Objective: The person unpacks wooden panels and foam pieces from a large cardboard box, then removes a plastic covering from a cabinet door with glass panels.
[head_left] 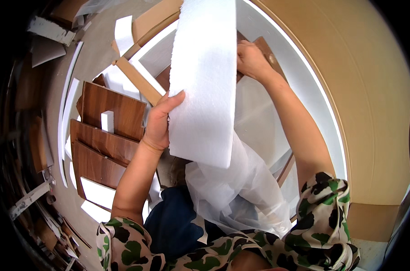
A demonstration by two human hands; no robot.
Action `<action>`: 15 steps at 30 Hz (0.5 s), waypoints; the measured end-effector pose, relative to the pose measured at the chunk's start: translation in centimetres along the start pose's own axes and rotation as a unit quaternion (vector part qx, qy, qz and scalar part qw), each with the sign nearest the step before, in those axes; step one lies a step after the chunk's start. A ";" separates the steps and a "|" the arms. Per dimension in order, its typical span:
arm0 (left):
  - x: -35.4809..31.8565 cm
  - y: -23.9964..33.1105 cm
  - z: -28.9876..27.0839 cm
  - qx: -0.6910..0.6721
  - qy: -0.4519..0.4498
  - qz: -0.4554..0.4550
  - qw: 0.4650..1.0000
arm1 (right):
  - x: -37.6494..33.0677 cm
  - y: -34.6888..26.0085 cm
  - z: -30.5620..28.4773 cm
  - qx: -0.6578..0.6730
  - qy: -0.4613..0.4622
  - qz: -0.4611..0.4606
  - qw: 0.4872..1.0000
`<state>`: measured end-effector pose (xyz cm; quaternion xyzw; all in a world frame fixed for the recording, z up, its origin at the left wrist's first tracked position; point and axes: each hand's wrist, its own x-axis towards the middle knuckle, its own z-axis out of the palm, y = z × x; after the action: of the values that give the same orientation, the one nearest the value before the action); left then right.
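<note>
A long white foam slab stands tilted in front of me, running from the top of the view down to my lap. My left hand grips its left edge, thumb lying across the front face. Beyond the slab's right edge, my right hand has its fingers curled, next to brown wooden pieces inside a white-lined box. The slab is close to those fingertips, so what they hold is hidden. Crumpled translucent plastic wrap drapes below the slab, over my lap.
Several brown wood-grain panels lie overlapping on the left, with a small white foam block on them. Long white strips lie beside them. A large cardboard sheet curves along the right. Scrap boards crowd the far left.
</note>
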<state>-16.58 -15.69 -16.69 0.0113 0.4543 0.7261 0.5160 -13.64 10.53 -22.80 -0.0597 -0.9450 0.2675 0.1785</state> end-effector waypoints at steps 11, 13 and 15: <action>2.9 -0.6 1.9 0.165 0.093 0.004 0.982 | 1.8 3.2 5.4 0.049 -0.007 0.100 0.994; 3.6 -0.3 1.2 0.275 0.087 -0.005 0.958 | 1.5 2.3 5.7 0.208 0.006 0.190 0.959; 4.2 -0.2 1.3 0.335 0.085 0.000 0.938 | 1.7 1.9 5.3 0.411 -0.015 0.323 0.852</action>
<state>-17.76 -11.62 -17.92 0.1215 0.7137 0.5300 0.4416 -17.16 9.90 -27.51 -0.2785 -0.6789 0.6751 0.0758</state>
